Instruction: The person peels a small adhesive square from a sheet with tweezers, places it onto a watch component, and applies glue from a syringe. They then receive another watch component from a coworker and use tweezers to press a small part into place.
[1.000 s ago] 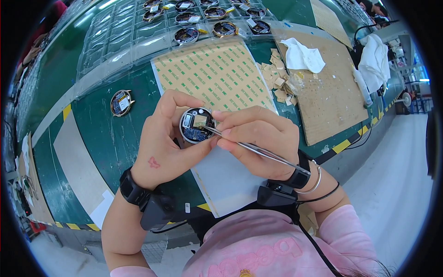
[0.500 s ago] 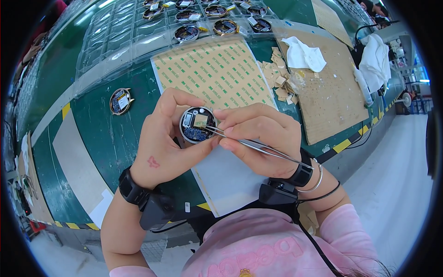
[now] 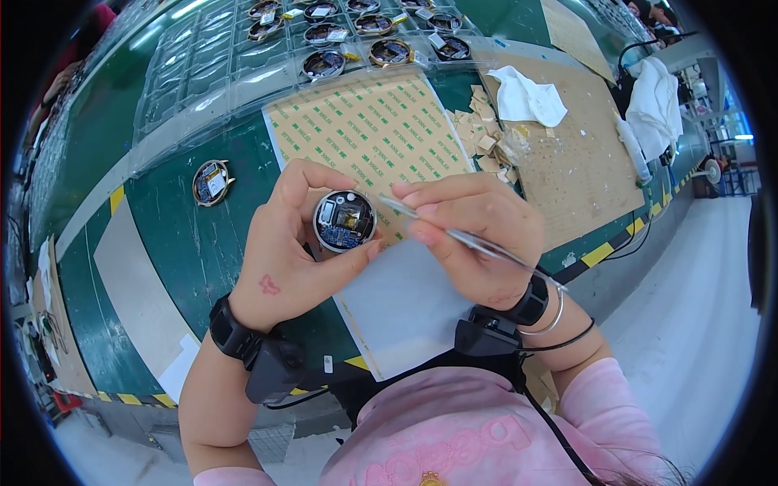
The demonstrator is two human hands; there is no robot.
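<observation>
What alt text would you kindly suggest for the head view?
A person's left-hand grip holds a round, silver-rimmed watch case with exposed blue circuitry, while the right-hand grip holds silver metal tweezers beside it. Beneath lies a tan, green-printed rectangular sheet; beyond, a clear plastic tray holds similar round cases.

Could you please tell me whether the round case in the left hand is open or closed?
Open: inside the round case in the left hand, a blue circuit board shows uncovered.
</observation>
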